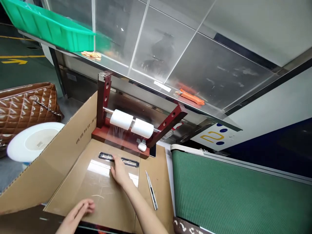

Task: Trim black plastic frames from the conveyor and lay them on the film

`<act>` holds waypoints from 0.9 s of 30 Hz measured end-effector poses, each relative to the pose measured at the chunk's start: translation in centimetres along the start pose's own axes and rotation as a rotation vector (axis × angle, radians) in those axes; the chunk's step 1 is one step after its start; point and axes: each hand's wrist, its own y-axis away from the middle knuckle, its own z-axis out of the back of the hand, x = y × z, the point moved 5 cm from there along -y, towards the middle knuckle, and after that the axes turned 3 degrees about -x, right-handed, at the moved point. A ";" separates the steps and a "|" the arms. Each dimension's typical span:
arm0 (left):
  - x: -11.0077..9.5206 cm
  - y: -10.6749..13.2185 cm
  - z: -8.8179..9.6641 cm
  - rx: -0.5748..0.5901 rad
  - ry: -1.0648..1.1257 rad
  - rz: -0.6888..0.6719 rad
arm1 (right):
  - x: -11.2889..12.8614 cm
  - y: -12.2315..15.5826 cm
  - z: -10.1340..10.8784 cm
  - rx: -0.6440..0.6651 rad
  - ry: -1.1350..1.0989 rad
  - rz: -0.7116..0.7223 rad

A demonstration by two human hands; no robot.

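Observation:
A narrow black frame point(130, 162) with clear windows lies on the clear sheet that covers the cardboard; its middle is hidden by my fingers, so I cannot tell whether it is one piece or two. My right hand point(120, 170) reaches over it, fingertips on its middle and thumb toward me. Near the cardboard's front edge, my left hand point(81, 210) hovers with loosely curled fingers and holds nothing. Behind the frame stands a dark red wooden stand point(107, 131), its metal rod carrying two white rolls point(122, 119). A silver utility knife point(151, 190) lies to the right.
An upright cardboard flap point(70, 139) borders the left side. Beyond it are a white round-topped object point(36, 141) and a brown quilted bag point(29, 104). A green ribbed conveyor belt point(231, 191) runs on the right. Above, a shelf holds an orange-handled tool point(192, 97) and a green bin point(53, 31).

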 end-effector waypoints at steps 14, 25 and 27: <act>-9.2 -12.1 -2.6 -0.023 0.235 0.035 | -2.2 -4.9 -1.7 0.098 0.133 -0.110; -8.7 -13.3 -5.7 0.036 0.281 0.160 | -1.4 -4.1 -2.0 0.113 0.007 -0.143; -8.4 -12.8 -5.4 0.034 0.277 0.157 | -0.6 -3.3 -2.1 0.113 -0.040 -0.145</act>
